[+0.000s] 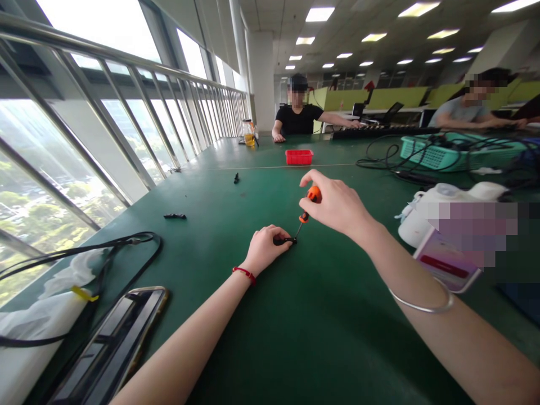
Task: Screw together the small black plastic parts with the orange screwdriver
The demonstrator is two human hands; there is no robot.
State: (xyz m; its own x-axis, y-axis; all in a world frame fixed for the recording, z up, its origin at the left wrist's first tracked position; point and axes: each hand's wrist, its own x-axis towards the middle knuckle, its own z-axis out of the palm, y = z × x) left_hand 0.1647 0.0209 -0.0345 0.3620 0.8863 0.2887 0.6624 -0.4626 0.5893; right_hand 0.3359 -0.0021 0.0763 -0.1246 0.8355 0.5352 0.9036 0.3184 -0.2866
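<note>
My left hand [268, 246] is closed around a small black part [283, 241], pressing it down on the green table [236, 326]. Fingers cover much of that part, so its exact kind does not show. My right hand [337, 205] grips an orange-and-black screwdriver [313, 194] by the top of its handle. The shaft slants down and to the left, its tip meeting the right end of the black part by my left fingertips. Any screw there is too small to make out.
Farther off lie two small black pieces [175, 216] [236, 178] and a red tray [299, 157]. A phone [126, 320] and cables [143, 239] sit at left. On the right are a white bottle [439, 205] and a teal basket [442, 160]. Two people sit beyond.
</note>
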